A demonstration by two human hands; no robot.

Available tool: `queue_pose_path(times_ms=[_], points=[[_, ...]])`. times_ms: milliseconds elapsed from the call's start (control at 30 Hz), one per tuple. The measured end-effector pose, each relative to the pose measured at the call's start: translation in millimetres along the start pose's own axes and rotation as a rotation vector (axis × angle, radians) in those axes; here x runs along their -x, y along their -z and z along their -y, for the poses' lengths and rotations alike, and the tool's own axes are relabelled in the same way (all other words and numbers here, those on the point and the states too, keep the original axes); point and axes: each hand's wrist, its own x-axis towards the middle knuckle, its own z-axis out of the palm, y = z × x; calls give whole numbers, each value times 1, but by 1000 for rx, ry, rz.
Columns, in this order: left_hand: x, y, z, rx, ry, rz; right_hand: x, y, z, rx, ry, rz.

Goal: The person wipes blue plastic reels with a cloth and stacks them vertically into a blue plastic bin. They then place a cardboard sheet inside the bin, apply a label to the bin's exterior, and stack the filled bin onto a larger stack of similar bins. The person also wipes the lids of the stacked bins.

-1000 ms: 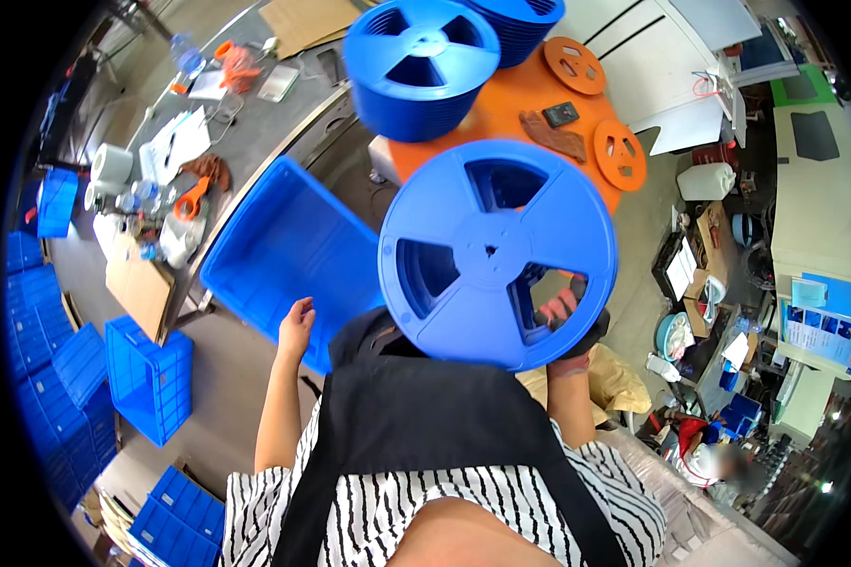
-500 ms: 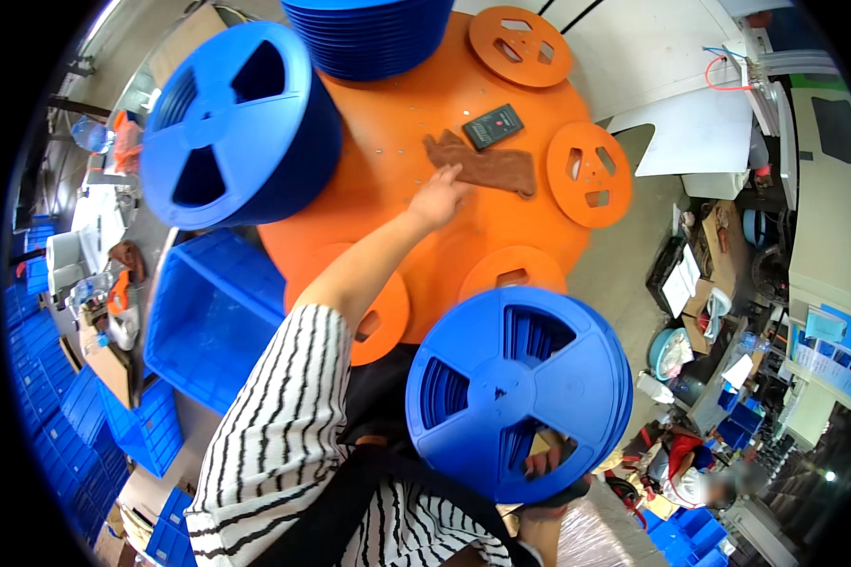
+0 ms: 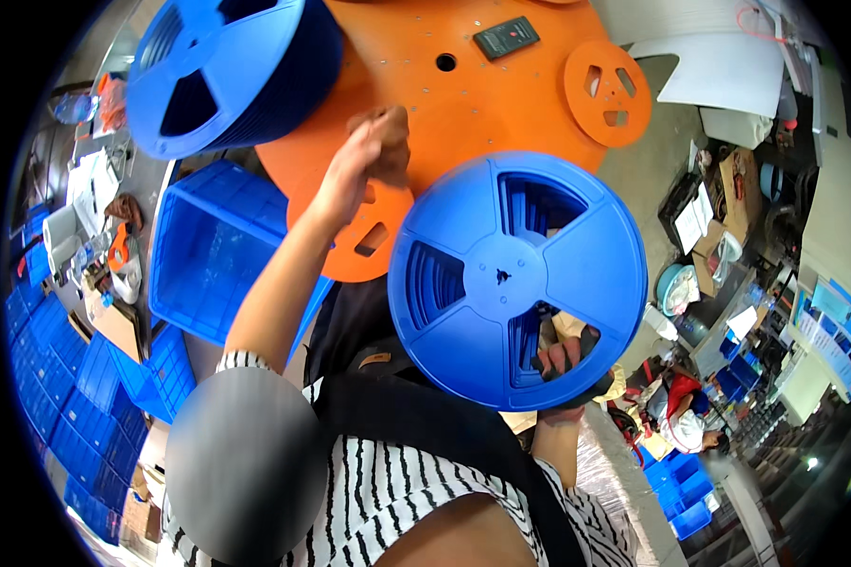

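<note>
My left hand is closed around a bunched brown cloth, above the near left part of an orange round table. With its fingers through a window in the face, my right hand grips a stack of blue plastic reels at its lower right. Dark material covers part of that hand. The stack is held in front of my body, its three-windowed face toward me. Beneath the left forearm lies an orange disc, partly covered.
On the table are a dark handheld device and another orange slotted disc. A large blue reel stack leans at the far left. Below it sits a blue bin. A person is in the background at right.
My left hand has taken the brown cloth off the table and drawn it back to the left. The reel stack in my right hand has risen in view as the view shifted.
</note>
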Motion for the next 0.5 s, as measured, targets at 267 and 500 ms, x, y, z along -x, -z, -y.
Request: queue_pose_path(times_ms=[267, 500], points=[[206, -78, -62, -1013, -597, 270, 38, -69, -94, 17, -337, 209], [360, 2, -48, -938, -478, 15, 102, -99, -186, 282, -490, 326]])
